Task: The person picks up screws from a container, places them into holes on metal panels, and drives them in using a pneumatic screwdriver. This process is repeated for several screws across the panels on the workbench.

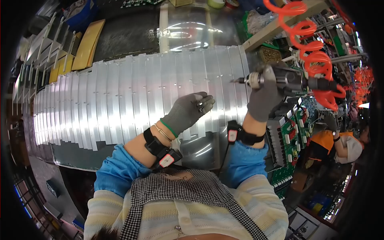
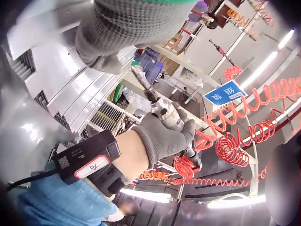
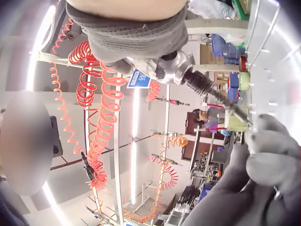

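My gloved right hand (image 1: 264,98) grips an air screwdriver (image 1: 288,80), its bit pointing left over the right end of a row of silver metal strips (image 1: 132,92). My gloved left hand (image 1: 186,112) is above the strips with its fingers bent around small shiny screws (image 1: 200,105). Seen from the right wrist, the screwdriver (image 3: 200,82) slants down and its tip overlaps the thumb and fingers of the left hand (image 3: 273,160). The left wrist view has the right hand (image 2: 162,141) wrapped around the screwdriver body (image 2: 167,113).
A red coiled air hose (image 1: 316,56) hangs at the right, beside a wooden beam (image 1: 286,22). Green circuit boards (image 1: 290,140) stand near my right forearm. Yellow boards (image 1: 89,44) and a rack (image 1: 44,48) are at the back left. Another person (image 1: 348,148) is at the far right.
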The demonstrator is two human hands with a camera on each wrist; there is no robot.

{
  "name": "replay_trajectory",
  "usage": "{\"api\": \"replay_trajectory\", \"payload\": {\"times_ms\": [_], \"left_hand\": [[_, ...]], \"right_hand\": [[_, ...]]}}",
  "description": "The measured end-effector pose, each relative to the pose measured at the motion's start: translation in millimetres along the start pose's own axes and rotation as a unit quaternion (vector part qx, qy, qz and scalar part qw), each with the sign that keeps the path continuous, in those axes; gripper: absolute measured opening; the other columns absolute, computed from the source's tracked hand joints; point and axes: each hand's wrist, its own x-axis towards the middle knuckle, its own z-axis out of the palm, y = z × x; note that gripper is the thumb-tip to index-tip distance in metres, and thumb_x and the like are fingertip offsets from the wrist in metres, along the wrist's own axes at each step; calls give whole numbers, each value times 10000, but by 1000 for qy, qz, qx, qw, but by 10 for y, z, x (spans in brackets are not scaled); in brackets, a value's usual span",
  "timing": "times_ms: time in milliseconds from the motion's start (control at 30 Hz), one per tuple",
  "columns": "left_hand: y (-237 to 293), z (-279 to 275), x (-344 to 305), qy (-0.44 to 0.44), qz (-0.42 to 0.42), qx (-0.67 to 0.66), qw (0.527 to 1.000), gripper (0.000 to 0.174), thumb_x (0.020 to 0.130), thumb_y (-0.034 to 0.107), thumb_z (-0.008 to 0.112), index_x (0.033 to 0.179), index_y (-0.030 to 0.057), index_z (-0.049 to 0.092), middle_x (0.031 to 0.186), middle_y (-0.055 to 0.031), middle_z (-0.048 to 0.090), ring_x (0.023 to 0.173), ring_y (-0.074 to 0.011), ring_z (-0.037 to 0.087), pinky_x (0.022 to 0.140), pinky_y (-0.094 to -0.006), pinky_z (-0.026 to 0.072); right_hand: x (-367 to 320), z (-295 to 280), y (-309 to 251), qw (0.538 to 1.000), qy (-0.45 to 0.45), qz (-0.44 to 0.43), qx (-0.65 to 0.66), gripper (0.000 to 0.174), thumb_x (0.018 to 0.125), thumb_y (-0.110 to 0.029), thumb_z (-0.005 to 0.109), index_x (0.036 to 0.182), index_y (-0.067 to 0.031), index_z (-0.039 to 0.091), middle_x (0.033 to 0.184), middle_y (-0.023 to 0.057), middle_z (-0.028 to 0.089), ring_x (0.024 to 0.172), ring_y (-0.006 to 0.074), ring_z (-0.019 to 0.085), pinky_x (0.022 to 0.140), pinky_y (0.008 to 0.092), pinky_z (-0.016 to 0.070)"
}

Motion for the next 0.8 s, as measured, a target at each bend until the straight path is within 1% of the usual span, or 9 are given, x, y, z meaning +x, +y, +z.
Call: {"api": "replay_trajectory", "payload": {"times_ms": [100,133,267,367,467,500,567,667,800], "left_hand": [[-3,126,-34,19,0,100,995,312,933,46,411,1206,-105,417,1158,-210,540,1082,-268,569,909,-281,519],[-12,109,-8,13,-2,100,995,317,936,41,406,1218,-103,410,1158,-203,542,1067,-256,575,892,-275,524],[-30,-11,78,17,11,146,989,335,948,56,411,1252,-85,401,1130,-165,556,966,-193,593,793,-237,535],[-3,-5,62,15,34,177,984,334,952,86,434,1251,-63,419,1049,-120,561,838,-132,572,681,-204,516],[21,-46,99,-10,38,179,983,331,949,102,457,1244,-45,435,946,-77,547,742,-101,531,613,-186,485],[13,-62,118,-21,36,178,983,330,948,106,465,1243,-41,440,912,-63,541,718,-96,517,599,-182,475],[-1,-74,144,-27,28,169,985,326,945,104,472,1239,-32,444,879,-52,532,707,-92,509,588,-182,468],[2,-59,154,-10,33,175,984,300,940,107,485,1210,-22,459,862,-48,534,705,-94,510,584,-186,468],[25,-15,114,29,37,186,981,237,937,110,494,1143,-6,482,869,-54,543,708,-101,520,581,-197,475]], "right_hand": [[433,-194,329,972,66,-186,-130,337,744,38,667,1050,1,533,875,113,616,651,131,583,501,253,472],[498,-184,398,975,85,-176,-106,366,722,48,690,1051,-9,540,854,86,628,658,116,591,536,233,476],[527,-191,426,996,4,-53,-70,312,727,57,678,1011,-18,573,863,64,632,677,105,591,561,227,472],[539,-211,465,993,21,-56,-100,283,728,61,676,984,-23,589,860,60,632,662,101,586,534,218,452],[583,-293,548,982,18,-127,-141,274,730,60,676,979,-19,591,872,52,634,690,105,594,574,223,465],[548,-270,507,986,15,-99,-130,273,730,57,678,978,-16,591,878,50,635,707,107,596,603,227,472],[476,-169,398,993,9,-46,-105,270,729,49,682,976,-9,590,890,47,636,741,113,602,660,236,484],[571,-282,561,983,28,-87,-157,293,721,45,696,986,-4,580,899,49,637,760,113,606,675,251,494],[608,-298,623,982,-14,-71,-173,346,718,36,705,1028,-11,558,895,53,637,757,106,606,664,247,493]]}}
